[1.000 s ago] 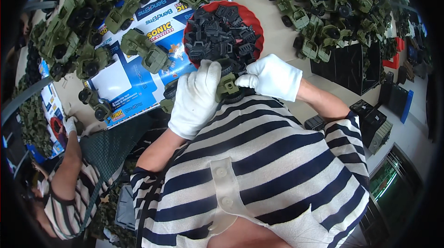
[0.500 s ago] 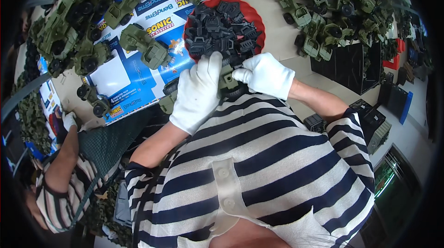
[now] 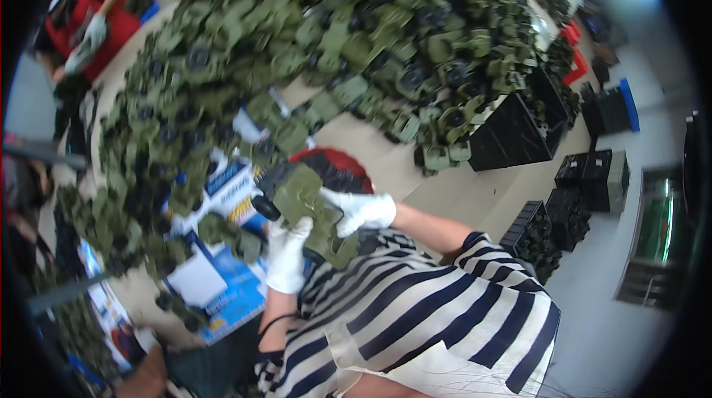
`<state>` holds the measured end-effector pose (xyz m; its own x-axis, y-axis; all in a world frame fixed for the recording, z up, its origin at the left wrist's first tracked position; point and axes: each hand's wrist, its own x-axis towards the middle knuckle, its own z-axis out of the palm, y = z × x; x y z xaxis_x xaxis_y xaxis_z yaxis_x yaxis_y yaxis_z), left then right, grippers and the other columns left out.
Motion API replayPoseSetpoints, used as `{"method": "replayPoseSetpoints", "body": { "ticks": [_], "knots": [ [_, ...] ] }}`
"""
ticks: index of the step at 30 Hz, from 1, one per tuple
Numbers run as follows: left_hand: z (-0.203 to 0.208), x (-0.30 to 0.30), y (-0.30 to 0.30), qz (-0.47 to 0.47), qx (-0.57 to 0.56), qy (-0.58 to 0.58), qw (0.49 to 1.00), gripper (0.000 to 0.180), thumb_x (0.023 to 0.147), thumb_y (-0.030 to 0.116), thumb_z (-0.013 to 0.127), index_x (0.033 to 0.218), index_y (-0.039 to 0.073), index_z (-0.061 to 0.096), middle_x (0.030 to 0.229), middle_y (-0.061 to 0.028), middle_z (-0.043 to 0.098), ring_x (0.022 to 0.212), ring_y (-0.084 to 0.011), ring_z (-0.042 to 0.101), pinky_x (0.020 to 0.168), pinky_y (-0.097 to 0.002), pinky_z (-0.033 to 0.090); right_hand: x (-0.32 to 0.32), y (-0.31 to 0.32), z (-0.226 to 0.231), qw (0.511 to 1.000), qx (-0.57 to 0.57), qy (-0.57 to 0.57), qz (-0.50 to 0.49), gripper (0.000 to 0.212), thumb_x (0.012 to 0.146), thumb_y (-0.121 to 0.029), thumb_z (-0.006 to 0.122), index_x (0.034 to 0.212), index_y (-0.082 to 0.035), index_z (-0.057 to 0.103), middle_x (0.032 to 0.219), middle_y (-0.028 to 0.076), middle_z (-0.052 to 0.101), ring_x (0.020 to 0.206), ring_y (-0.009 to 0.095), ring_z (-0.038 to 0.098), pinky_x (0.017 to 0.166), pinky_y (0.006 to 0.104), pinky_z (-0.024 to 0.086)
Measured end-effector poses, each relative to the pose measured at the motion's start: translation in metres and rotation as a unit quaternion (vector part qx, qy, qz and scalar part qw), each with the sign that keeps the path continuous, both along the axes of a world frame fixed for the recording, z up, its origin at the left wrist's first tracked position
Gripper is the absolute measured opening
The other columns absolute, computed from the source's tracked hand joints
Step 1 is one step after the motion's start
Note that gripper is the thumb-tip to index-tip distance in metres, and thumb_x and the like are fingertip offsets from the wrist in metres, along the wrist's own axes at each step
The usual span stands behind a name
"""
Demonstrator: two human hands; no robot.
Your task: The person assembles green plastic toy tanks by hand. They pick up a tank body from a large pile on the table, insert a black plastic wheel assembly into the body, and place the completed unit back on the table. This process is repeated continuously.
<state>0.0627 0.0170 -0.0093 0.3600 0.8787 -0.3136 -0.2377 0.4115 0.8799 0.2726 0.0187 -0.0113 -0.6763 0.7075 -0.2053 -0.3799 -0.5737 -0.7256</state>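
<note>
Both of my white-gloved hands hold an olive-green toy jeep point(image 3: 308, 201), raised and tilted over the near side of the table. My left hand point(image 3: 286, 255) grips its lower left side, close to a black wheel. My right hand point(image 3: 361, 212) is closed on its right side, the fingers partly hidden by the jeep. Just behind the jeep is a red scalloped bowl point(image 3: 362, 169) of small black plastic parts point(image 3: 337, 169), partly covered by the jeep and my right hand. The picture is blurred by motion.
A large heap of green toy jeeps point(image 3: 319, 42) covers the far table. Blue printed cardboard point(image 3: 237, 287) lies at left. Black crates point(image 3: 515, 135) stand at right. Co-workers' gloved hands show at upper left point(image 3: 93, 31) and lower left point(image 3: 146, 340).
The jeep has been lifted from in front of the bowl and tilted, with both hands on it. My view has swung up, showing more of the heap and the room.
</note>
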Motion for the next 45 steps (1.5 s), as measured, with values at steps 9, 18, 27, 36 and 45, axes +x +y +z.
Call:
{"method": "replayPoseSetpoints", "body": {
  "ticks": [9,18,27,36,45],
  "knots": [
    [-0.045,0.003,0.01,-0.046,0.134,0.179,0.974,0.045,0.096,0.008,0.059,0.137,-0.007,0.048,0.135,-0.0158,0.056,0.125,-0.0193,0.052,0.107,-0.0294,0.038,0.145,-0.01,-0.004,0.92,0.083,-0.097,-0.372,0.059,0.097,-0.024,0.057,0.147,-0.002,0.036,0.143,0.009,0.049,0.129,0.018,0.046,0.111,0.0353,0.035],
    [-0.059,-0.038,0.009,-0.069,0.207,0.356,0.908,0.046,0.089,0.018,0.071,0.123,-0.01,0.058,0.117,-0.0197,0.065,0.103,-0.0231,0.065,0.093,-0.0313,0.048,0.45,0.15,0.252,0.786,0.161,-0.116,-0.586,0.074,0.083,-0.065,0.063,0.13,-0.009,0.052,0.121,0.018,0.06,0.108,0.034,0.06,0.092,0.0518,0.05],
    [-0.105,-0.131,0.0,0.19,0.084,0.614,0.761,0.084,0.088,0.029,0.073,0.149,-0.002,0.024,0.143,-0.0208,0.045,0.135,-0.0297,0.04,0.112,-0.0398,0.032,0.256,0.128,0.079,0.759,0.198,-0.438,-0.439,0.028,0.093,-0.026,0.059,0.103,0.0,0.067,0.088,0.009,0.07,0.07,0.013,0.062,0.068,0.0294,0.051],
    [-0.15,-0.109,-0.016,0.136,0.114,0.367,0.913,0.101,0.08,0.003,0.075,0.155,0.003,0.008,0.13,-0.0169,0.056,0.11,-0.0212,0.058,0.093,-0.0302,0.048,0.097,0.043,-0.068,0.667,0.321,-0.666,-0.085,0.031,0.092,-0.031,0.059,0.107,-0.006,0.07,0.105,0.016,0.069,0.099,0.035,0.064,0.087,0.0414,0.051],
    [-0.135,-0.086,0.005,0.186,-0.041,0.32,0.928,0.121,0.063,0.006,0.089,0.152,-0.002,0.008,0.122,-0.0192,0.055,0.096,-0.0198,0.061,0.078,-0.0311,0.055,0.077,0.065,-0.09,0.644,0.299,-0.694,-0.117,0.032,0.091,-0.029,0.059,0.103,-0.002,0.07,0.101,0.02,0.069,0.095,0.038,0.064,0.086,0.042,0.051]
  ]
}}
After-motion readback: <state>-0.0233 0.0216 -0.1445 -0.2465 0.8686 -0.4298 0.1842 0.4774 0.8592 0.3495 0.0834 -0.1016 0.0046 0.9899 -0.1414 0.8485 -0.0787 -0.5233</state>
